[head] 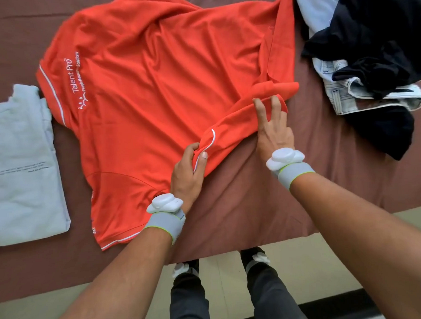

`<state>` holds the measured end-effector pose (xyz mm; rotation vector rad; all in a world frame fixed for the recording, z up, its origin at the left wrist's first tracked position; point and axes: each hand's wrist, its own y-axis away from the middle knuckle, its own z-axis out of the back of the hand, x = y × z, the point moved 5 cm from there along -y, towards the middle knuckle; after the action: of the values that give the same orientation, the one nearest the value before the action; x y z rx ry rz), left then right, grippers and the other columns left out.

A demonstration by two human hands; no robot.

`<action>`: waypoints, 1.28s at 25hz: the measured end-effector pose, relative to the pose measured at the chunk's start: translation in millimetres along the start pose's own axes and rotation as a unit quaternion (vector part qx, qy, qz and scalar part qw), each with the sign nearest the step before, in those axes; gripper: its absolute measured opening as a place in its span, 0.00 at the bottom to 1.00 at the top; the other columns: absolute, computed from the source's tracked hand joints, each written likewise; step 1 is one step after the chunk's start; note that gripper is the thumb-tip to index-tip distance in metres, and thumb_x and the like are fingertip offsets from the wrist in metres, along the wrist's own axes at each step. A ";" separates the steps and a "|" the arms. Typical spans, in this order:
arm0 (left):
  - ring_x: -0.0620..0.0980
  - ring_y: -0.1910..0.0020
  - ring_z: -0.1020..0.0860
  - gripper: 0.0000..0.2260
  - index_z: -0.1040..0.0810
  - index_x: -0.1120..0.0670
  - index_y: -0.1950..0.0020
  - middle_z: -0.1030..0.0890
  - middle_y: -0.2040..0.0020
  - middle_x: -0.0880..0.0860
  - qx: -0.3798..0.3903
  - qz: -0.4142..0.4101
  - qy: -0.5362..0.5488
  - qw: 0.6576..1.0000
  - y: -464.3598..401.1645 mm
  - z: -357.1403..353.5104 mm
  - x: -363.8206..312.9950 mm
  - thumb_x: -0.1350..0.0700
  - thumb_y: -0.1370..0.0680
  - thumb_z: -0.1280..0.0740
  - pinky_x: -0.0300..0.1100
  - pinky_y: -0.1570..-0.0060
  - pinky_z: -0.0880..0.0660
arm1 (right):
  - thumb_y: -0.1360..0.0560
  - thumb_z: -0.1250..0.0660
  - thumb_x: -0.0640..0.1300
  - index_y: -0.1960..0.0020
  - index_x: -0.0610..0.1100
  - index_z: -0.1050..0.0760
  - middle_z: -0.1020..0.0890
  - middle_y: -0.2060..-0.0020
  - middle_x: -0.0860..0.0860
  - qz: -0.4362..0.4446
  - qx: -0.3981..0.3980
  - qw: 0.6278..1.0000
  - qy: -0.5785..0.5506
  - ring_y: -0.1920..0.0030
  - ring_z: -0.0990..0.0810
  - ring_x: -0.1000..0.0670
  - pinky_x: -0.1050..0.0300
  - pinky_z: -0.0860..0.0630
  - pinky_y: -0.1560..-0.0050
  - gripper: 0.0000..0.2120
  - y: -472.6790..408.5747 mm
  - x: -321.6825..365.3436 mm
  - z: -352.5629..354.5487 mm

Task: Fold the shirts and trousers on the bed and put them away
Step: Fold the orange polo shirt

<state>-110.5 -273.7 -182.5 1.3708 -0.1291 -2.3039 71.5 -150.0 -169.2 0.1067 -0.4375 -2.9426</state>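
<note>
Orange polo shirt point(153, 89) lies spread on the brown bed point(255, 205), logo up. The left hand point(188, 174) pinches the white-piped sleeve hem; the right hand point(273, 127) presses straight fingers on the sleeve's far edge, gripping nothing. The call here: draw that sleeve flat across the body, both edges level, and smooth the creases before creasing the side in. A folded grey shirt point(19, 167) waits left; dark garments and jeans point(370, 89) are heaped right.

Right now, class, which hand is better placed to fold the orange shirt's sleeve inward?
Left: the left hand already pinches the orange polo shirt at the sleeve's white-piped cuff. The right hand only presses the fabric flat.
</note>
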 end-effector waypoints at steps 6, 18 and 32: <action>0.48 0.43 0.24 0.28 0.33 0.48 0.29 0.23 0.41 0.49 0.037 -0.049 -0.054 0.997 -3.7 -7.2 -14.2 0.47 0.26 0.28 0.42 0.43 0.27 | 0.25 0.39 0.39 0.35 0.44 0.33 0.27 0.42 0.44 0.026 -0.024 0.999 -0.033 0.43 0.27 0.40 0.48 0.35 0.57 0.18 -11.6 -10.8 3.2; 0.51 0.50 0.28 0.12 0.18 0.53 0.46 0.19 0.51 0.49 0.038 -0.222 -0.151 0.963 -8.9 -35.5 -39.6 0.60 0.29 0.31 0.46 0.47 0.33 | 0.30 0.33 0.46 0.46 0.51 0.25 0.20 0.51 0.46 -0.118 0.053 0.946 -0.297 0.49 0.21 0.40 0.55 0.28 0.53 0.13 -23.5 -44.1 7.2; 0.53 0.39 0.31 0.28 0.26 0.53 0.33 0.22 0.38 0.50 0.220 -0.287 -0.289 0.886 37.8 -74.5 -21.9 0.60 0.33 0.28 0.49 0.39 0.34 | 0.30 0.64 0.41 0.34 0.44 0.31 0.32 0.31 0.40 0.145 0.093 0.981 0.090 0.35 0.32 0.40 0.40 0.34 0.42 0.32 62.5 -29.9 8.1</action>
<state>-25.5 -287.1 -190.6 0.9216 -0.5221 -3.3004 109.6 -201.6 -141.7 0.3029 -0.6400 -2.5752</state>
